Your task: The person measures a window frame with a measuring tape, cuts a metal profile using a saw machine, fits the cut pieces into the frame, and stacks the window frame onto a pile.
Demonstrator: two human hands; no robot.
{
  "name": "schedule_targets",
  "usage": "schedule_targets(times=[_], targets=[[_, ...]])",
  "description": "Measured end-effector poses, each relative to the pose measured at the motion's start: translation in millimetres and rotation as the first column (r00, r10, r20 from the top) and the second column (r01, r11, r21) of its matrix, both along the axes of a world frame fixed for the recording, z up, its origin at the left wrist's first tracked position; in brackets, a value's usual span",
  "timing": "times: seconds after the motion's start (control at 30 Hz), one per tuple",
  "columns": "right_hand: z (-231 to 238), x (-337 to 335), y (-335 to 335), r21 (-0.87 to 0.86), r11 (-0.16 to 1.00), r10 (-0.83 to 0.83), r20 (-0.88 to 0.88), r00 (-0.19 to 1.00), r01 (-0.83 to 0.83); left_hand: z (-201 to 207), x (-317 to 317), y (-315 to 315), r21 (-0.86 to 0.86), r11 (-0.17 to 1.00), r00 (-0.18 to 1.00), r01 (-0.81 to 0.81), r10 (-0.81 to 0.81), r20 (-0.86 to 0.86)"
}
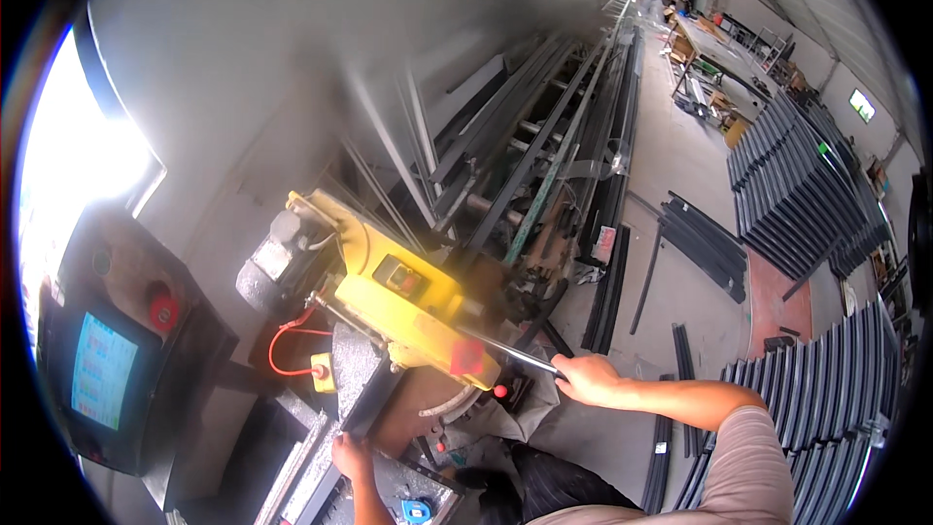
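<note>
A yellow cut-off saw (398,297) stands before me, its motor housing (277,267) at the left end. My right hand (588,380) is closed round the end of the saw's metal lever (520,355), with the arm stretched out to the right. Lower down, my left hand (352,457) is closed at the edge of a dark metal profile (323,488) lying on the saw's bed. The fingertips of that hand are partly hidden. A blue tape measure (416,510) lies close to my left forearm. The blade cannot be made out.
A control box with a lit screen (102,369) stands at the left. Long metal bars (544,151) fill a rack beyond the saw. Stacked dark profiles (807,180) rise at the right, and more bars (695,248) lie on the floor. A red cable (275,350) loops beside the saw.
</note>
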State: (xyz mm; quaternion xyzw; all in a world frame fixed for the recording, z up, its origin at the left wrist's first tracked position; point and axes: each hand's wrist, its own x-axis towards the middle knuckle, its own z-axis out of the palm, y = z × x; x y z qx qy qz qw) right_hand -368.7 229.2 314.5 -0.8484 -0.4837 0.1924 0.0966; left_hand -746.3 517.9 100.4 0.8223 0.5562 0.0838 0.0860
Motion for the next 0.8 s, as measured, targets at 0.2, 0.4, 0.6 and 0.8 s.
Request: schedule_targets(times=[0.2,0.4,0.6,0.8], targets=[[0.3,-2.2,0.0,0.021,1.0,0.0,-0.018,1.0,0.001,-5.0,-5.1,1.8,0.037,0.999,1.0,0.006,-0.005,-0.007],[-2.3,-1.0,-4.6,-0.036,0.999,-0.018,-0.021,1.0,0.017,-7.0,-1.5,2.6,-0.031,0.999,1.0,0.028,-0.028,-0.007],[-29.5,-0.6,-8.2,0.061,0.998,0.018,0.016,1.0,-0.019,8.6,-0.4,-0.4,-0.064,0.998,1.0,-0.004,0.002,-0.025],[-35.5,-0.3,-9.5,0.068,0.998,0.018,0.02,1.0,-0.02,1.4,-8.8,4.8,-0.118,0.992,0.992,0.037,-0.051,-0.119]])
